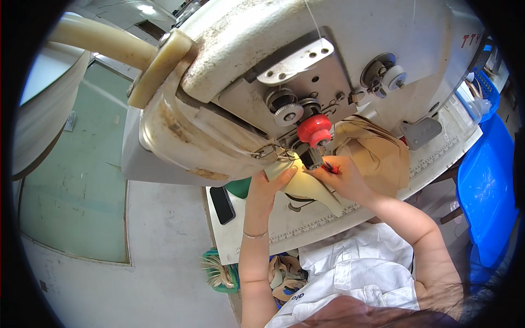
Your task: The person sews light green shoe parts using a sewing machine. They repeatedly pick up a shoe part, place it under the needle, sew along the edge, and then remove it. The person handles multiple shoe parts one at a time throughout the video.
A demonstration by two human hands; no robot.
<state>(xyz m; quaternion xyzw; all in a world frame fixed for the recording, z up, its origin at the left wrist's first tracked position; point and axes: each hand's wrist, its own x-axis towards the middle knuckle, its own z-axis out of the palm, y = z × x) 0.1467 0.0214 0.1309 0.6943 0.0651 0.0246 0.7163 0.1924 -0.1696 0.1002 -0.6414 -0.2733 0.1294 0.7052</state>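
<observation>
A large white sewing machine (235, 49) fills the upper part of the head view, with a red knob (315, 130) on its face. Under its head lies a pale cream piece of material (311, 188), lit brightly near the needle area. My left hand (268, 188) pinches the left edge of this piece between thumb and fingers. From the right, my right hand (350, 179) closes around a small red-and-black tool (331, 168), right beside the piece; its working end is hidden. The machine's parts hide the needle.
A stack of tan pieces (377, 158) lies right of my right hand. On the white table (284, 229), a black phone (222, 205) rests at the left edge, near a green item (238, 187). Blue plastic (486, 186) stands at right; bundled scraps (287, 276) sit below the table edge.
</observation>
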